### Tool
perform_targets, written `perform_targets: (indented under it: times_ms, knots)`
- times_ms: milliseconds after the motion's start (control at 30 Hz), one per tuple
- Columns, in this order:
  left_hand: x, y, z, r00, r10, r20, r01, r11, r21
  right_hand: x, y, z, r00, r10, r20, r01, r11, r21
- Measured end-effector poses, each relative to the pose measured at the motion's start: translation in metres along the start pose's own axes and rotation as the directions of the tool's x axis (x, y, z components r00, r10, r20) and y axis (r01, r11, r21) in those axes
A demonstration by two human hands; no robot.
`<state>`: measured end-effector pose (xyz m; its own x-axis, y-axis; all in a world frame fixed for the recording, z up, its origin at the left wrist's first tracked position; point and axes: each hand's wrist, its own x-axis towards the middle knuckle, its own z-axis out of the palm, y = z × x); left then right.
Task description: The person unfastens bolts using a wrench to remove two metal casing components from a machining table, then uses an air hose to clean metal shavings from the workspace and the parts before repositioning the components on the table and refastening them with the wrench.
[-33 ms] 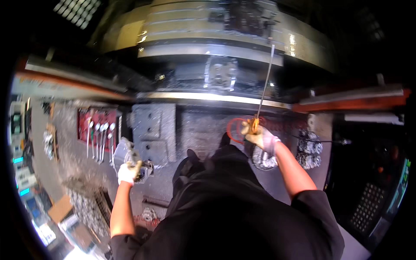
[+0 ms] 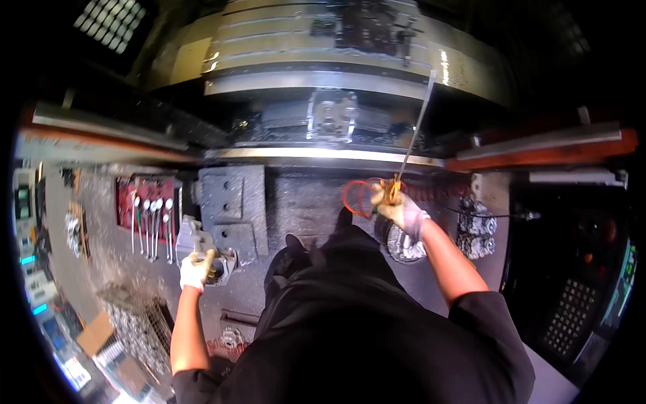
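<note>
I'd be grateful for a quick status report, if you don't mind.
Left grip holding grey metal casting. Right grip around orange air gun, long tube pointing away. Red hose looping beside right grip.

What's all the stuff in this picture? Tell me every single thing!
Held part: 1, grey, in the left grip
Wand: 1, orange handle, silver rod, in the right grip
Hose: 1, orange-red, beside the right grip
Round thing: 1, silver, below the right grip
Castings: several, silver, right
Bed: 1, tan-grey, top
Block: 1, silver, below the bed
Rails: 2, orange, both sides
Tray: 1, red, left
Tools: at least five, mostly silver, over the tray
Panel: 1, grey, right of the tray
Pile: many, silver, lower left
Clothes: 1 set, black, bottom
Grips: 2, pale-gloved, left and right
</note>
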<state>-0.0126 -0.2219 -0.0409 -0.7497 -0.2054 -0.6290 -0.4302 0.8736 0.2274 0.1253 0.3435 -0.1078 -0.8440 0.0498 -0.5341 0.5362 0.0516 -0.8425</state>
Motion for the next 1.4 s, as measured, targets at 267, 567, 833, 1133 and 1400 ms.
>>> perform_targets:
  times_ms: [267,567,833,1133,1400]
  knots:
    - [-0.061,0.17,-0.014,0.948,0.279,-0.154,-0.202,0.151,-0.968,0.031,0.066,-0.104,0.567,-0.42,-0.709,0.408,0.891,-0.2]
    - [-0.001,0.171,-0.053,0.722,0.544,-0.427,-0.499,-0.017,-0.866,0.011,-0.05,-0.201,0.502,-0.013,-0.865,-0.584,0.732,-0.35]
    - [0.063,0.283,-0.066,0.812,0.443,-0.38,-0.383,-0.087,-0.92,0.067,0.046,-0.182,0.52,0.081,-0.85,-0.302,0.949,-0.094]
    - [0.119,0.405,-0.126,0.613,0.789,0.043,-0.736,0.591,-0.33,0.213,-0.194,-0.042,0.941,0.195,-0.276,-0.085,0.927,0.364]
    - [0.169,0.454,-0.042,0.577,0.542,0.611,-0.795,0.199,0.573,0.367,-0.211,0.144,0.936,0.351,-0.009,-0.237,0.651,0.721]
